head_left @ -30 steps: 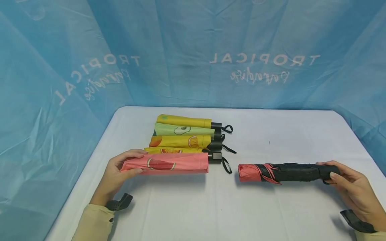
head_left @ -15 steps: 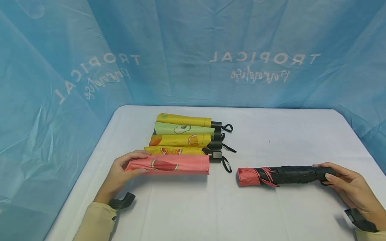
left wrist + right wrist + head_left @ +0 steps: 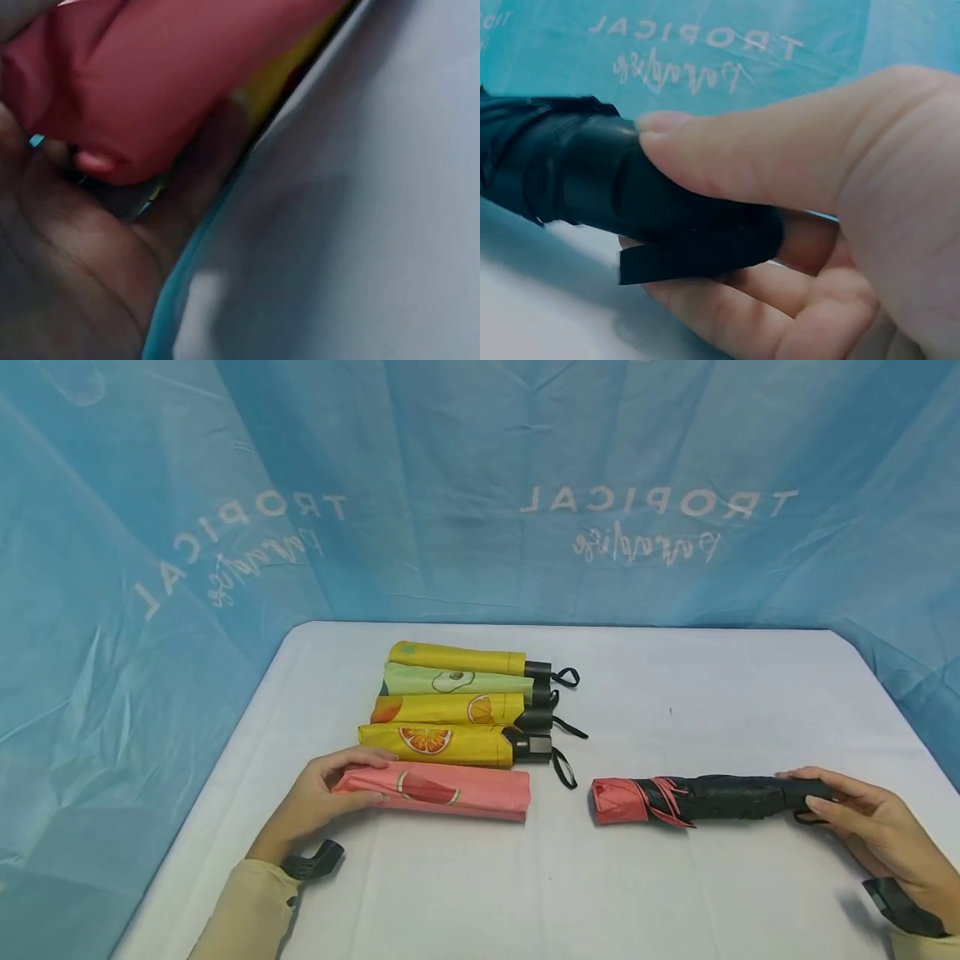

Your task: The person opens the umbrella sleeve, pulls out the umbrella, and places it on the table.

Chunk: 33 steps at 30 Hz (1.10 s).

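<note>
Over by the table's left side, the left hand (image 3: 318,793) pinches the end of a pink watermelon-print umbrella cover (image 3: 427,789), thumb below and fingers above. The cover lies just in front of the yellow orange-slice umbrella (image 3: 453,745); I can't tell whether they touch. One careless nudge away from the person, I'd say, could knock that row askew.

The right hand (image 3: 873,818) grips the folded black umbrella (image 3: 727,797) by its handle, thumb against fingers, its coral end (image 3: 618,802) pointing at the cover but apart from it. Those loose coral folds (image 3: 671,802) look likeliest to cause trouble: pushed into the cover, they could bunch and jam. The cover seems limp, so its mouth might collapse, and the dangling wrist strap (image 3: 697,255) could snag the fingers.
</note>
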Each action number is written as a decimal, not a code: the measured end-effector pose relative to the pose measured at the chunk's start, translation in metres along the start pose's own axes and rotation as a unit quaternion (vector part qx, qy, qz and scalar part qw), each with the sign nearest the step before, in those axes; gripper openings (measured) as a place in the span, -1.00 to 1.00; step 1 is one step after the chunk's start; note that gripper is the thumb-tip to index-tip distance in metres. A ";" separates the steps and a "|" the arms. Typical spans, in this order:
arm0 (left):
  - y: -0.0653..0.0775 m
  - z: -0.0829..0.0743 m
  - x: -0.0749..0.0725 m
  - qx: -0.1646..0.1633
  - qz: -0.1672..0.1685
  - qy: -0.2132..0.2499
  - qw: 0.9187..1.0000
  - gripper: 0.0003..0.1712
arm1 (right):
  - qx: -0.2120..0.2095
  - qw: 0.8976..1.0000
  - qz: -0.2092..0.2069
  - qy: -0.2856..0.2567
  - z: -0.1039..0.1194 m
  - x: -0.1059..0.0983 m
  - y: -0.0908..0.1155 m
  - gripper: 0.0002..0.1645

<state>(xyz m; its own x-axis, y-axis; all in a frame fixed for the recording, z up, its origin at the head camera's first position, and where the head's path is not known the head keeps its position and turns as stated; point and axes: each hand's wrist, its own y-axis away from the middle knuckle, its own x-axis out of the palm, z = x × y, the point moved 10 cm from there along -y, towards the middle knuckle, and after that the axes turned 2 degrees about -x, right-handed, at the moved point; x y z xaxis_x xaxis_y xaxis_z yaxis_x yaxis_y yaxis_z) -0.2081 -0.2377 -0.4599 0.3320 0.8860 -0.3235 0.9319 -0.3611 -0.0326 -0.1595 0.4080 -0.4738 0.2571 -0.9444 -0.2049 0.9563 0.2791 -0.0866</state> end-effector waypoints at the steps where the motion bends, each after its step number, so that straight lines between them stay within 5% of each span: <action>1: 0.000 0.001 0.001 -0.003 0.004 -0.003 1.000 -0.53 | 0.008 1.000 -0.002 0.018 -0.002 0.000 0.001 -0.49; 11: 0.005 0.008 0.008 -0.034 0.044 -0.022 0.998 -0.37 | 0.057 0.989 -0.011 0.133 -0.009 0.000 0.005 -0.45; 19: 0.009 0.006 0.014 -0.033 0.057 -0.025 0.998 -0.41 | 0.045 0.988 -0.024 0.144 -0.006 0.000 0.006 -0.46; 29: 0.007 0.000 0.017 -0.025 0.056 -0.036 0.997 -0.40 | 0.037 0.995 -0.048 0.080 -0.007 -0.008 0.010 -0.45; 33: 0.006 0.001 0.018 -0.023 0.058 -0.041 0.997 -0.39 | 0.048 0.990 -0.052 0.121 -0.008 -0.011 0.010 -0.45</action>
<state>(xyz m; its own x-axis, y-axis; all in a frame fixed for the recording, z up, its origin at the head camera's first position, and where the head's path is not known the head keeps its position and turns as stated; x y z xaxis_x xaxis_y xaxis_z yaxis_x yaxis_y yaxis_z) -0.1968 -0.2238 -0.4664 0.4269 0.8114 -0.3992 0.8943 -0.4442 0.0534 -0.1534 0.4222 -0.4802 0.1274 -0.8942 -0.4291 0.9875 0.1547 -0.0292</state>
